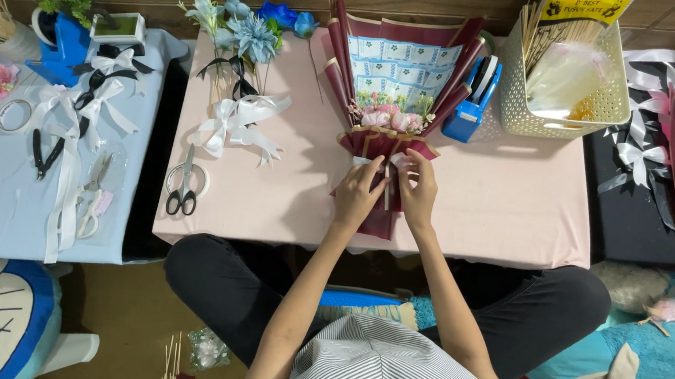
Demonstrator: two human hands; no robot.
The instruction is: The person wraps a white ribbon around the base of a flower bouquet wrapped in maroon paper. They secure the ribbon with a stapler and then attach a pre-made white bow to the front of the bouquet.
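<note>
One maroon bouquet lay on a pink desk; left hand and right hand both pinched its white ribbon. One pair of scissors, one basket, wooden wall behind.

A dark maroon paper-wrapped bouquet holding pale blue-patterned notes and pink flowers lies on a pale pink tablecloth, beside black-handled steel scissors, white satin ribbon bows, a cream perforated plastic basket and a grey-and-white striped shirt
</note>
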